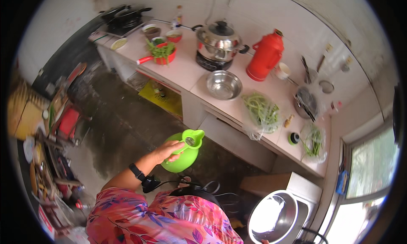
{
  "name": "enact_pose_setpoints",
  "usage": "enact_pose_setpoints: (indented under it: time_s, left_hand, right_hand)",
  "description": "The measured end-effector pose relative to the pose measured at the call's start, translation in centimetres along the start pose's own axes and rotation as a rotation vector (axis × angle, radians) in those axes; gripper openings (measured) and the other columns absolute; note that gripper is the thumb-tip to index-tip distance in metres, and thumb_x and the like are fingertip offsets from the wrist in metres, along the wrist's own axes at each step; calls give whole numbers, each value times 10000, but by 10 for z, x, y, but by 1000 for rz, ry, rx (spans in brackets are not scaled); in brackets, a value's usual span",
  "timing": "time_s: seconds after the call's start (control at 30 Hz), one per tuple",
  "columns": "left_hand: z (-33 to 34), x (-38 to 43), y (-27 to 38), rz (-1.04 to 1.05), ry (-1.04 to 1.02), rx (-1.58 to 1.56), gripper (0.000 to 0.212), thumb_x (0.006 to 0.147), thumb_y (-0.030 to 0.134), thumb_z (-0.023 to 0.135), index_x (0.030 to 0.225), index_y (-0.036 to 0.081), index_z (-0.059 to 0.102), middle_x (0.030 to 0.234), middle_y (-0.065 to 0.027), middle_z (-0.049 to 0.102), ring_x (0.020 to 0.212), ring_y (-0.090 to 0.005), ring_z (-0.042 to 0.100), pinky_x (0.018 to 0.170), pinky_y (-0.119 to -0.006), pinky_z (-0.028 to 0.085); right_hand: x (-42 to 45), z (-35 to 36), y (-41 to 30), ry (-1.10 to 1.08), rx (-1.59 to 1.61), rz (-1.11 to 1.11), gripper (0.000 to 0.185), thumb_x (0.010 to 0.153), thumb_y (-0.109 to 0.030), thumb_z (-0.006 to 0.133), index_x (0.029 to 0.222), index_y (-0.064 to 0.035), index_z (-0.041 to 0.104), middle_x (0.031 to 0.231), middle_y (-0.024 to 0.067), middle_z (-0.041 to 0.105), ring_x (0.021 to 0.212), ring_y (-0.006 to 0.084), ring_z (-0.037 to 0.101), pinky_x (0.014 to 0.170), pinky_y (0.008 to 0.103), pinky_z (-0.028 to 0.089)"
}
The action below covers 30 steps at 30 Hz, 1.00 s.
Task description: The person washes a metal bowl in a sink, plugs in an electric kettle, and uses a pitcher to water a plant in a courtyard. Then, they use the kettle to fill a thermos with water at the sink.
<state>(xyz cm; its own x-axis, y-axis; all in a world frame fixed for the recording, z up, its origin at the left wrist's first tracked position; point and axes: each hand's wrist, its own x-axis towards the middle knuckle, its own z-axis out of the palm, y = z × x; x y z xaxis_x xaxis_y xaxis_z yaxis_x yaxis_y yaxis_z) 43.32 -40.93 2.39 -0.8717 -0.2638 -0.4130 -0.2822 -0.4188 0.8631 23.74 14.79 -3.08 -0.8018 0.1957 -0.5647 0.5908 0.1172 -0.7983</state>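
A bright green plastic jug (187, 156) with a wide lip is held by its handle in my left hand (170, 150). It hangs over the floor in front of me, and its mouth shows something clear and shiny inside. At the lower right a stainless steel basin (287, 217) is tilted, with strong glare across its inside. Only a fingertip of my right hand (265, 241) shows, at the basin's near rim; the rest is out of frame. Across from me, on the counter, stands a second steel bowl (224, 85).
The tiled counter (190, 74) carries a steel pot (219, 42), a red thermos flask (265, 55), a red pan of greens (163, 55) and bagged green beans (260, 112). A white-topped cabinet (303, 186) stands right. Clutter and a red seat (68, 117) line the left.
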Motion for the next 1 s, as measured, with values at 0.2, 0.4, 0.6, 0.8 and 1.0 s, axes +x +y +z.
enact_pose_setpoints:
  time_s: [0.2,0.4,0.6,0.8,1.0]
  left_hand:
    - [-40,-85,-22,175,395,-238,443,976,472,457,807,67,518,497,17,403,392,-92,361,403,-250,299]
    - [-61,-178,-31,305,706,-391,438,977,466,448,800,72,524,497,12,399,391,-101,356,400,-254,293]
    - [-106,-233,-47,369,935,-387,455,961,514,436,802,95,516,485,7,389,378,-111,342,385,-265,273]
    - [-190,-264,-63,383,1000,-481,465,957,529,429,776,110,515,470,13,376,374,-113,332,379,-269,262]
    - [-252,-301,-70,428,1057,-552,437,970,477,415,801,86,512,491,-4,393,401,-117,348,403,-268,257]
  right_hand:
    - [46,0,-33,-251,-116,-159,116,766,-25,603,864,-23,541,750,64,568,520,109,476,411,207,365]
    - [45,143,-74,-257,-54,-36,149,706,25,593,753,-30,463,595,63,465,391,156,402,329,258,284]
    - [15,275,-106,-598,-210,-86,101,721,30,587,715,-21,500,573,60,468,408,153,414,337,256,272]
    - [-65,432,-100,-749,-306,-11,67,742,35,589,750,12,527,588,65,486,378,143,390,315,248,278]
    - [-166,600,-88,-917,-411,-35,101,725,17,643,768,56,560,607,61,486,412,150,430,334,260,281]
